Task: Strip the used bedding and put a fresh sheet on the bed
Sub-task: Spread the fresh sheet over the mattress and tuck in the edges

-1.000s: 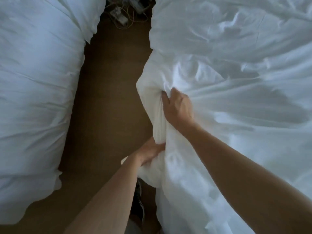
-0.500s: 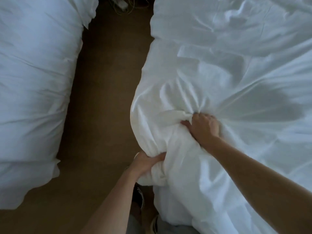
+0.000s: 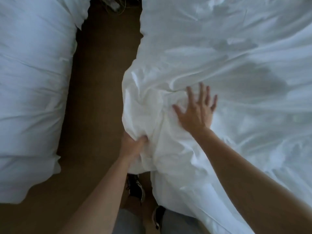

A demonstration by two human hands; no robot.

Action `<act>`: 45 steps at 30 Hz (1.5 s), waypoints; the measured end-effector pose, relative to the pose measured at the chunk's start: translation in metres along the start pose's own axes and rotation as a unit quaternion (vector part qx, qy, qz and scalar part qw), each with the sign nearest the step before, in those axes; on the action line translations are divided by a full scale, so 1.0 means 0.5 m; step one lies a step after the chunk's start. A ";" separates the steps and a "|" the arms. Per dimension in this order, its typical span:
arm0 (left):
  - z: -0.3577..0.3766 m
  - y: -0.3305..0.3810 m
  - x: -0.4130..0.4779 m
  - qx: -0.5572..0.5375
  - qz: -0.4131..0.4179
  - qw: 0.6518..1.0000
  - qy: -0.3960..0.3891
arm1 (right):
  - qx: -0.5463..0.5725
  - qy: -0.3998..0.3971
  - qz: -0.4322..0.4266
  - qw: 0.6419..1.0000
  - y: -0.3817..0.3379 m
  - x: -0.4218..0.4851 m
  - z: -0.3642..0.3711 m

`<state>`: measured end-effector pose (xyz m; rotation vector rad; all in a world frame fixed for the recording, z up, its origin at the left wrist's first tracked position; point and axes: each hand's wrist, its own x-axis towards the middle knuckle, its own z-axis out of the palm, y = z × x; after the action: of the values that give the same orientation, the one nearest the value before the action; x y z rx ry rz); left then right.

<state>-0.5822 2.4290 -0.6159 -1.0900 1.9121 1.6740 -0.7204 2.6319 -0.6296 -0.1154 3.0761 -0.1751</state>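
Right hand had released its fistful and lay spread, fingers straight, on the sheet just inside the edge of the bed. Left hand still clutched bunched sheet at that edge. The gathering was probably only partly done.

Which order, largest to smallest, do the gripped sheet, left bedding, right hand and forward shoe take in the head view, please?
1. Gripped sheet
2. Left bedding
3. Right hand
4. Forward shoe, which is partly hidden

Fingers of the left hand are buried in the bunched white fabric sheet. Far on the brown floor, tangled cables are blurred and cut off.
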 end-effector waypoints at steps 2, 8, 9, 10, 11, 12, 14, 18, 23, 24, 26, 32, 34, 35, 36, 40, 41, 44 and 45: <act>0.020 0.021 -0.002 -0.041 0.045 0.998 0.032 | 0.034 -0.033 0.133 0.990 0.079 -0.046 0.000; 0.064 0.008 -0.003 0.058 -0.073 0.995 -0.037 | 0.039 -0.121 0.235 0.964 0.119 -0.113 0.025; 0.062 0.006 -0.003 0.043 -0.090 0.994 -0.050 | 0.057 -0.117 0.242 0.961 0.108 -0.104 0.025; 0.053 0.009 -0.007 0.023 -0.105 0.991 -0.076 | 0.077 -0.128 0.231 0.962 0.102 -0.089 0.027; 0.031 0.009 -0.008 0.010 -0.117 0.986 -0.119 | 0.097 -0.151 0.208 0.961 0.100 -0.072 0.028; -0.003 0.010 -0.007 -0.019 -0.128 0.976 -0.177 | 0.122 -0.154 0.192 0.962 0.093 -0.053 0.018; -0.074 0.012 0.005 -0.120 -0.154 0.946 -0.260 | 0.199 -0.026 0.191 0.961 0.085 -0.026 -0.005; -0.065 -0.061 0.007 0.032 -0.201 0.963 -0.175 | 0.184 -0.065 0.129 0.972 0.035 -0.126 0.025; -0.032 -0.060 0.023 0.009 -0.103 0.986 -0.133 | 0.055 -0.203 0.047 0.977 0.031 -0.235 0.027; -0.034 -0.054 0.033 -0.016 -0.080 0.989 -0.122 | 0.061 -0.200 0.055 0.976 0.028 -0.249 0.014; -0.023 -0.047 0.044 -0.008 -0.022 0.997 -0.079 | 0.092 -0.206 0.095 0.970 0.017 -0.288 -0.021; 0.035 -0.065 0.038 0.066 0.045 0.993 0.082 | -0.009 -0.239 0.004 0.971 0.028 -0.442 -0.070; 0.022 -0.109 0.016 0.078 0.118 0.990 0.017 | 0.021 -0.209 -0.023 0.977 0.081 -0.419 -0.072; 0.015 -0.130 0.000 0.088 0.123 0.988 -0.030 | 0.054 -0.201 -0.045 0.977 0.108 -0.391 -0.077; 0.010 -0.149 -0.013 0.108 0.104 0.986 -0.068 | 0.078 -0.191 -0.073 0.976 0.131 -0.365 -0.084; 0.044 -0.160 -0.032 0.094 0.007 0.994 -0.047 | 0.070 -0.141 -0.171 0.973 0.179 -0.321 -0.118; 0.046 -0.143 -0.035 0.075 -0.020 0.996 -0.039 | 0.064 -0.123 -0.172 0.975 0.198 -0.314 -0.131; -0.017 -0.080 -0.049 0.007 -0.084 0.995 -0.055 | 0.027 -0.066 -0.165 0.984 0.294 -0.288 -0.187; -0.044 -0.062 -0.054 -0.015 -0.099 0.992 -0.077 | 0.009 -0.061 -0.160 0.985 0.324 -0.284 -0.201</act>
<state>-0.5374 2.4164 -0.6124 -1.0896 1.6334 1.6291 -0.5968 2.8147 -0.5409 -0.5971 2.9118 -0.2013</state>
